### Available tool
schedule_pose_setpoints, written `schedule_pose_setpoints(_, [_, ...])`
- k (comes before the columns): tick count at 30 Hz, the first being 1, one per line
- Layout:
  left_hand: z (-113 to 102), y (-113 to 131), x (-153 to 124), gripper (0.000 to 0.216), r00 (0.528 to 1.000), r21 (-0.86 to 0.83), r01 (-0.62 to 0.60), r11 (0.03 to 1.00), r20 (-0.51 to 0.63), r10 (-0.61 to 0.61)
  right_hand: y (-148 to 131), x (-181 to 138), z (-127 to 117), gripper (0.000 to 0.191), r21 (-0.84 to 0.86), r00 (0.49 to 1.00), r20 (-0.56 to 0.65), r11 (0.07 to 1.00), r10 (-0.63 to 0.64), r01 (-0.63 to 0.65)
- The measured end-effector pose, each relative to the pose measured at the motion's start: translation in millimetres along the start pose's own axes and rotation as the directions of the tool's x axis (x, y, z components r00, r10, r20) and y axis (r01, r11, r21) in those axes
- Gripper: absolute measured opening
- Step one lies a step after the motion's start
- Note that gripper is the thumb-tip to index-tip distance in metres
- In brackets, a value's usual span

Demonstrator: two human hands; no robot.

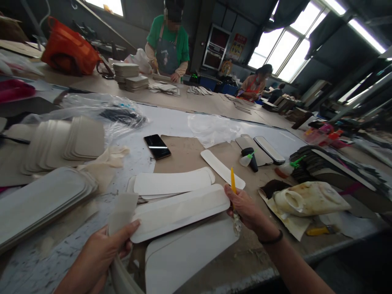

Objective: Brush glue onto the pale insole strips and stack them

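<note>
A long white panel with rounded corners (183, 210) is held up between my two hands. My left hand (102, 249) pinches its left end and also grips several pale flexible strips (122, 212) that hang down toward me. At the panel's right end is my right hand (243, 206), fingers closed on the edge and on a yellow-handled brush (233, 181) whose whitish lower end looks caked. Beneath and behind the panel lie a stack of white pieces (174, 179) and larger pale sheets (190, 261). A single narrow white piece (222, 168) rests beyond my right hand.
To the left stand stacks of rounded panels (39, 200). A phone (157, 146) lies farther back. On the right are a stained plastic container (309, 198), another yellow-handled tool (318, 231) and small green-tipped bottles (246, 159). A co-worker (171, 49) stands across the table.
</note>
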State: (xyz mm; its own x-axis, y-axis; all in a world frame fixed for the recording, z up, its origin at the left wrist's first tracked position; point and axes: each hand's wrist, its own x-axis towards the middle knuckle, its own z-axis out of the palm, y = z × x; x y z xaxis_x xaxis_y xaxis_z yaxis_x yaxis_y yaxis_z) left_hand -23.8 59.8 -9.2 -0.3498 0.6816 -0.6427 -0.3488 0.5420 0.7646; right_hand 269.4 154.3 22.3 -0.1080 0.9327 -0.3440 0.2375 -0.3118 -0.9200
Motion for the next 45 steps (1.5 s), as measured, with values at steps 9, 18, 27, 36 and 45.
schedule_pose_setpoints(9, [9, -6, 4, 0.038, 0.992, 0.076, -0.083, 0.994, -0.083, 0.090, -6, 0, -1, 0.026, -0.881, 0.930, -0.141, 0.471, -0.339, 0.038])
schedule_pose_setpoints(18, [6, -12, 11, 0.049, 0.990, 0.159, -0.081, 0.984, -0.100, 0.097, -12, -20, 103, 0.028, -0.956, 0.871, 0.215, 0.088, -0.441, 0.281])
schedule_pose_setpoints(27, [8, -12, 3, 0.041, 0.988, 0.211, -0.106, 0.972, -0.086, 0.127, 4, 9, 139, 0.013, -0.935, 0.778, 0.353, -0.172, -0.520, 0.310])
schedule_pose_setpoints(36, [13, -8, -3, 0.041, 0.990, 0.133, -0.102, 0.986, -0.088, 0.115, 10, 20, 86, 0.018, -0.967, 0.839, 0.237, -0.200, -0.490, 0.157])
schedule_pose_setpoints(45, [12, -8, -3, 0.043, 0.989, 0.141, -0.095, 0.985, -0.101, 0.110, 12, 25, 25, 0.015, -0.999, 0.848, 0.045, -0.019, -0.528, 0.042])
